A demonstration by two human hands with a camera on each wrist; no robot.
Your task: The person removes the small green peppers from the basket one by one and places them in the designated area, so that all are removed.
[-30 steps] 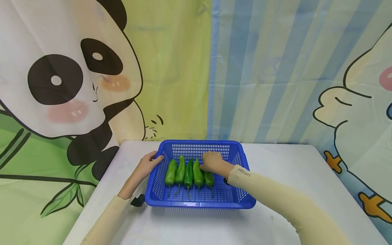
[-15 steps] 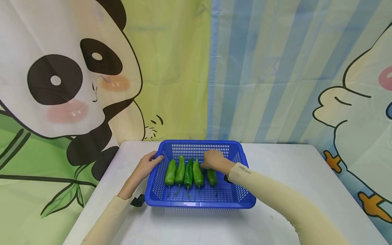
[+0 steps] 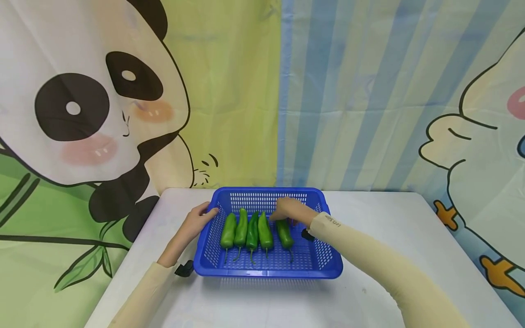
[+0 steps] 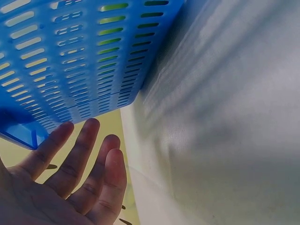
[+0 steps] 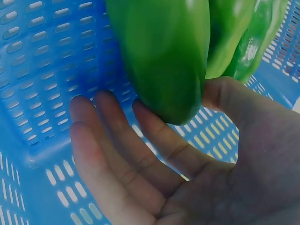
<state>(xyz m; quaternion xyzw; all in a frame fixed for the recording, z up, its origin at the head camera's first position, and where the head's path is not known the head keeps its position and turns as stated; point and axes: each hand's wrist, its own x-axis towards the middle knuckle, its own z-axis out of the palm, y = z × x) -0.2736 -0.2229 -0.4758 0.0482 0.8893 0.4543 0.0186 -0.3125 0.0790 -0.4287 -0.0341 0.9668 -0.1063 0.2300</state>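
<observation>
Several long green peppers (image 3: 252, 232) lie side by side in a blue plastic basket (image 3: 266, 274), stems toward the near side. My right hand (image 3: 293, 210) reaches into the basket over the far end of the rightmost pepper (image 3: 285, 234). In the right wrist view, thumb and index finger pinch that pepper (image 5: 164, 61) at its blunt tip, while the other fingers (image 5: 93, 154) stay off it. My left hand (image 3: 198, 222) holds the basket's left rim, thumb over the edge. In the left wrist view its other fingers (image 4: 79, 154) extend outside the slotted wall.
The basket stands on a white table (image 3: 377, 237). A printed curtain (image 3: 229, 91) with a panda hangs behind the table's far edge. Black wrist cameras (image 3: 185, 269) sit at both wrists; the right one hangs inside the basket's right side.
The rightmost pepper has shifted right, away from its neighbour, and tilted slightly. My right hand has moved right and a little farther back. The left hand stays on the rim.
</observation>
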